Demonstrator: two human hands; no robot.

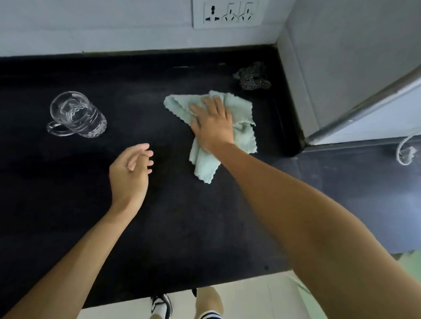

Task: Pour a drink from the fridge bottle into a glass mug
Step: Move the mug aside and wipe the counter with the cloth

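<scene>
At the far left of the black countertop (pixel 60 190) stands the glass mug (pixel 78 115), upright, with its handle turned toward the near edge; whether it holds any liquid cannot be told. Nearer the middle, the left hand (pixel 130 173) hovers above the counter with its fingers loosely curled, empty and touching nothing. To its right, the right hand (pixel 212 123) lies palm down with fingers spread flat on a crumpled pale green cloth (pixel 240 108), pressing it against the counter. Behind the cloth, near the back corner, sits a small dark speckled scrubber (pixel 253 76). A white socket panel (pixel 230 11) is set in the wall above. At the far right a white door edge (pixel 378 110) with a metal strip stands over the dark floor.
</scene>
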